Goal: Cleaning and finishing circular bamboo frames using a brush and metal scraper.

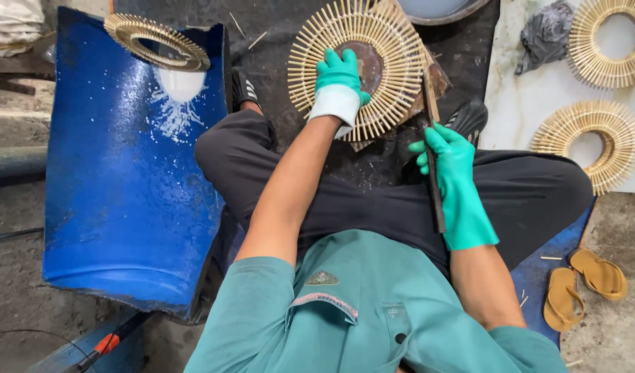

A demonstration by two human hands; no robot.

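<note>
Round sunburst ring (359, 65) of pale bamboo sticks w/ dark centre disc, flat on block betw. person's feet. Left hand (339, 84), green glove, presses its centre, palm down. Right hand (450, 169) fist-wrapped round long dark blade (433, 162) at ring's right edge.

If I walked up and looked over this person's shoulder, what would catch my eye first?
Probably the bright green gloves: the left hand presses on a round sunburst ring of bamboo sticks at top centre, while the right hand grips a long dark blade beside it. Next, the big blue drum half on the left, and two finished rings on the pale slab at right.
</note>
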